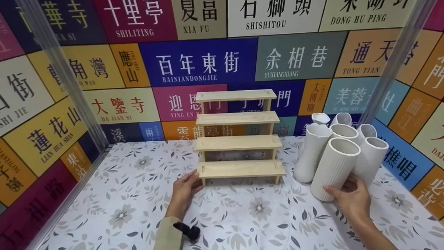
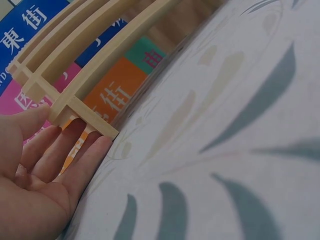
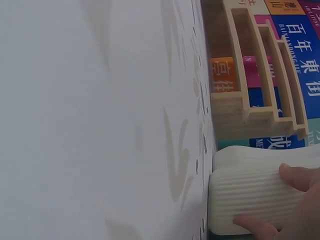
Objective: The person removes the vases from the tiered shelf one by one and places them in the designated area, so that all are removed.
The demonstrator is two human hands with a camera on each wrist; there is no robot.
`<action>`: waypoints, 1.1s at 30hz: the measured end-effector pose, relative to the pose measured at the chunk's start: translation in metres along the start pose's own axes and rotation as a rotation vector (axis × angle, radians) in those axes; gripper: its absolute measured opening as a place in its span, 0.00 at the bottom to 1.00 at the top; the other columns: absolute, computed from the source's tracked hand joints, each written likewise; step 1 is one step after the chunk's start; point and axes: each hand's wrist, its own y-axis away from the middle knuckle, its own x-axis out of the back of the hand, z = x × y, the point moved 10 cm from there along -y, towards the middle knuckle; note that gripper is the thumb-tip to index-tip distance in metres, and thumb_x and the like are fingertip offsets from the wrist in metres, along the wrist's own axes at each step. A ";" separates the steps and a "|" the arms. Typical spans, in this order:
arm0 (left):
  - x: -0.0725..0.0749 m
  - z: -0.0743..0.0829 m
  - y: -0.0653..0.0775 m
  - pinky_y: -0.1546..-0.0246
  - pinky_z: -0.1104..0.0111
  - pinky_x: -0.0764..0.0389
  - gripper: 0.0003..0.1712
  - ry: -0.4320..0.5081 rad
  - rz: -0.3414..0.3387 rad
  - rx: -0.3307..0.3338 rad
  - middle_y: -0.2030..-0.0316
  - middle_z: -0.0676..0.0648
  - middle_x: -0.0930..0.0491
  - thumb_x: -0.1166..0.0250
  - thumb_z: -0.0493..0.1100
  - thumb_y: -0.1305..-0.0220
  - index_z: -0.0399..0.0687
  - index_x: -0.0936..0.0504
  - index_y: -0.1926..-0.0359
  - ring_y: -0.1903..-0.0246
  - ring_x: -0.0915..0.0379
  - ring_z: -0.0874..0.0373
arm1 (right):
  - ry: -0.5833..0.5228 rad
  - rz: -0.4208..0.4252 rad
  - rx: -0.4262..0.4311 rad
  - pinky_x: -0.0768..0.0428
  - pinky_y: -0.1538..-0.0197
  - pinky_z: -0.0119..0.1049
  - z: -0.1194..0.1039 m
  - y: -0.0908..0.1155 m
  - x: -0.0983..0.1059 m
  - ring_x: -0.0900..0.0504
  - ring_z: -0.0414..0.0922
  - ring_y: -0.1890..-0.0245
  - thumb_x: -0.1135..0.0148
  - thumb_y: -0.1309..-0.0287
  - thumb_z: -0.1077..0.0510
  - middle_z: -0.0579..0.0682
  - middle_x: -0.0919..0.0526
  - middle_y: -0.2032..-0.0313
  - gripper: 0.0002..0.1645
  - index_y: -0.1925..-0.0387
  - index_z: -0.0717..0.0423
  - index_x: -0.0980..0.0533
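A four-tier wooden display riser (image 1: 239,169) stands mid-table. My left hand (image 1: 185,189) holds the left end of its lowest step, the thumb at the step's end and the fingers by the leg (image 2: 90,117). To the right, a cluster of white vases stands close together. My right hand (image 1: 353,199) grips the lower part of the front ribbed vase (image 1: 334,170), thumb on its near side. Beside it are a wavy-rimmed vase (image 1: 308,156) and a smooth round-mouthed vase (image 1: 373,159). The right wrist view shows the ribbed vase's base on the table.
A floral-patterned cloth (image 1: 138,194) covers the table. Behind stands a wall of coloured signs (image 1: 201,62), with clear upright posts at the left corner (image 1: 74,86) and the right corner (image 1: 388,69). Several more white vases, one being a fluted-rim vase (image 1: 321,118), stand behind the front ones.
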 end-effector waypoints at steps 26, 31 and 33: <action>0.008 0.002 0.001 0.50 0.62 0.11 0.26 -0.004 0.037 0.036 0.46 0.34 0.17 0.39 0.45 0.28 0.36 0.25 0.35 0.54 0.14 0.50 | -0.084 0.116 0.046 0.34 0.22 0.45 -0.063 0.009 0.042 0.39 0.51 0.25 0.32 0.38 0.43 0.53 0.39 0.26 0.47 0.24 0.46 0.43; 0.013 0.044 0.002 0.46 0.57 0.13 0.25 -0.261 0.087 -0.032 0.44 0.37 0.17 0.42 0.48 0.26 0.40 0.25 0.34 0.48 0.17 0.43 | -0.061 0.183 0.307 0.41 0.19 0.51 -0.115 0.023 0.051 0.43 0.48 0.23 0.34 0.35 0.50 0.49 0.40 0.26 0.40 0.26 0.47 0.39; 0.008 0.079 0.002 0.44 0.55 0.14 0.26 -0.402 0.088 -0.126 0.42 0.37 0.18 0.43 0.49 0.25 0.42 0.25 0.34 0.44 0.19 0.42 | -0.061 0.199 0.420 0.42 0.19 0.53 -0.142 0.031 0.053 0.44 0.48 0.23 0.34 0.35 0.52 0.48 0.38 0.25 0.38 0.27 0.47 0.37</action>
